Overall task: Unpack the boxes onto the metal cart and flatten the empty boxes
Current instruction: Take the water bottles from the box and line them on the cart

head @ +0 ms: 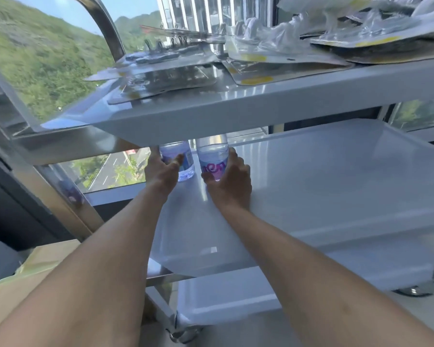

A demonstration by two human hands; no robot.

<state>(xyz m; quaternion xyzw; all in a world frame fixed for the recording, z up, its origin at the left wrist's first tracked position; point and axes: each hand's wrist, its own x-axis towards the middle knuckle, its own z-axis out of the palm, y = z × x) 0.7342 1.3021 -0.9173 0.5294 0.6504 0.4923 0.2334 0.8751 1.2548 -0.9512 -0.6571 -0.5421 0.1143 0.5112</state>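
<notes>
Both hands under cart's top shelf, on mid shelf. L hand fingers wrapped round blue-label bottle; R hand grips pink-label bottle. Bottles upright, side by side. Blister packs on top shelf. Cardboard box left of cart.

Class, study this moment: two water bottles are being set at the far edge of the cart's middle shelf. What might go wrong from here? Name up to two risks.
1. Both bottles, the left bottle in the left hand and the right bottle in the right hand, stand near the middle shelf's far edge; a push might tip them off.
2. The top shelf hangs low above them; lifting could knock the bottle tops.
</notes>
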